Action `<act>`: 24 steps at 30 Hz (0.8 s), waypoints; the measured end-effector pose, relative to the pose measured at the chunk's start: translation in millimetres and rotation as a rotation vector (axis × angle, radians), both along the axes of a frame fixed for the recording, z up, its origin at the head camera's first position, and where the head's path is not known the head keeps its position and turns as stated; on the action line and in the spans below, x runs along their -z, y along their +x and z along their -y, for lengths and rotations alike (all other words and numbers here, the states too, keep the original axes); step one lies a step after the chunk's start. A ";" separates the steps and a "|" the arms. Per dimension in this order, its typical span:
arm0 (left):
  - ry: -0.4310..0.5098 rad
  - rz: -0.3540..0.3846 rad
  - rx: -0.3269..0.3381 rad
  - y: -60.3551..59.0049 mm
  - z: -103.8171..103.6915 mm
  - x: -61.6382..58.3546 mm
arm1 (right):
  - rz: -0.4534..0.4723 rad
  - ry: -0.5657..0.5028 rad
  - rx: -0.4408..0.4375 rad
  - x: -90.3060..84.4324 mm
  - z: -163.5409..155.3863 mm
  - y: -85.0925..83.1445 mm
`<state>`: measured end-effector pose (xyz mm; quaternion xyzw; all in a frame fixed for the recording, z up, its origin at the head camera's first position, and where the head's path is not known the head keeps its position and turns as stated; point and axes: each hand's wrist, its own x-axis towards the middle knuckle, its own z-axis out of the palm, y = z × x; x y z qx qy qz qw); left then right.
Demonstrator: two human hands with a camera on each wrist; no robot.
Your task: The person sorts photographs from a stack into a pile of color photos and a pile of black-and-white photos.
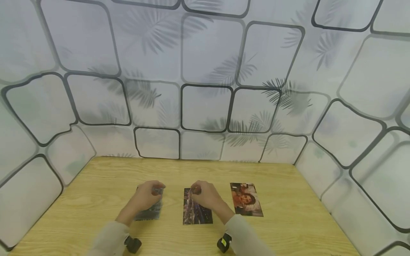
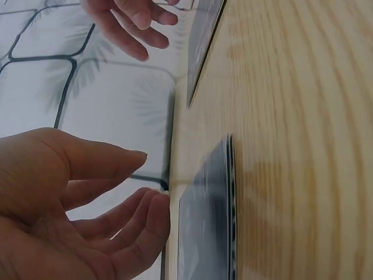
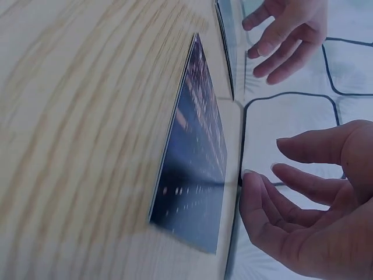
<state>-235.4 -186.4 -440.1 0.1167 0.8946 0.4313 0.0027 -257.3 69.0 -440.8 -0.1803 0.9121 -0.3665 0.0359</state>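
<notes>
My left hand (image 1: 146, 195) hovers over a grey picture card (image 1: 152, 210) on the left, its thumb and loosely bent fingers apart with nothing between them. In the left wrist view that card (image 2: 205, 216) looks like a small stack, with more than one edge showing. Above the middle card, a purple night-city picture (image 1: 197, 213), hangs my right hand (image 1: 205, 193), also holding nothing. The right wrist view shows a gap between this hand (image 3: 317, 210) and the city picture (image 3: 195, 157), which lies flat. Part of each of these cards is hidden under a hand.
A third picture (image 1: 246, 200), showing a person in warm brown tones, lies to the right. All lie on a light wood-grain table (image 1: 282, 227). Patterned white curtain-like walls (image 1: 205, 106) enclose its back and sides. Each wrist wears a small black device (image 1: 132, 244).
</notes>
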 end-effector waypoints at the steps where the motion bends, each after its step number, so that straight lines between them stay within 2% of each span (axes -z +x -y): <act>1: 0.006 0.000 0.007 0.2 -2.7 0.2 | -0.009 0.000 0.001 -0.2 -4.1 0.9; 4: 0.010 -0.001 0.022 0.3 -10.0 1.5 | -0.029 -0.007 0.003 0.9 -16.4 4.0; 8: 0.025 0.000 0.041 -2.1 -20.3 3.3 | 0.000 -0.064 0.003 0.6 -30.9 9.2; 16: 0.137 0.079 0.104 -6.3 -42.7 4.9 | 0.078 -0.149 0.034 0.2 -47.2 13.4; 24: 0.153 0.110 0.051 -3.9 -61.8 6.9 | 0.119 -0.181 0.049 5.8 -53.2 12.0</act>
